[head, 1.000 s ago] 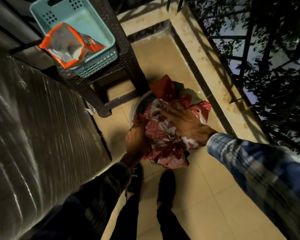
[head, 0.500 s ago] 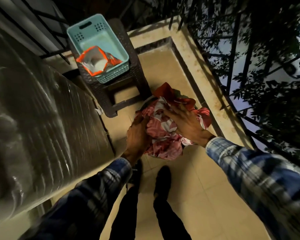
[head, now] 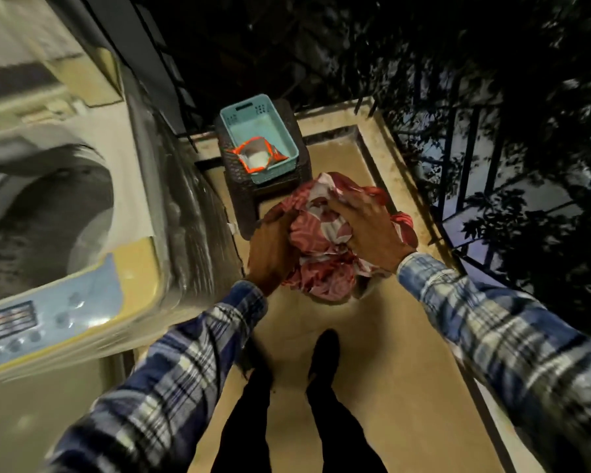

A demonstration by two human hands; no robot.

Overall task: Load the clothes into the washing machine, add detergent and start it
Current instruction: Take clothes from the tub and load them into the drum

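Note:
A bundle of red, pink and white patterned clothes (head: pixel 325 254) is held up above the tiled floor between both hands. My left hand (head: pixel 270 250) grips its left side and my right hand (head: pixel 369 227) grips it from the top right. The top-loading washing machine (head: pixel 123 254) stands at the left with its lid up and its dark drum (head: pixel 48 213) exposed. An orange and white detergent pouch (head: pixel 258 157) lies open in a light blue basket (head: pixel 287 138) beyond the clothes. What lies under the bundle is hidden.
The blue basket sits on a dark woven stool (head: pixel 246 196) straight ahead. A low ledge with a metal railing (head: pixel 464 172) and foliage runs along the right. My feet (head: pixel 321 353) stand on the beige tiled floor (head: pixel 372 370). The machine's control panel (head: pixel 31 322) faces me at lower left.
Both hands have lifted the clothes bundle up off the floor. The view has risen and swung left, bringing the open washing machine drum and panel into sight.

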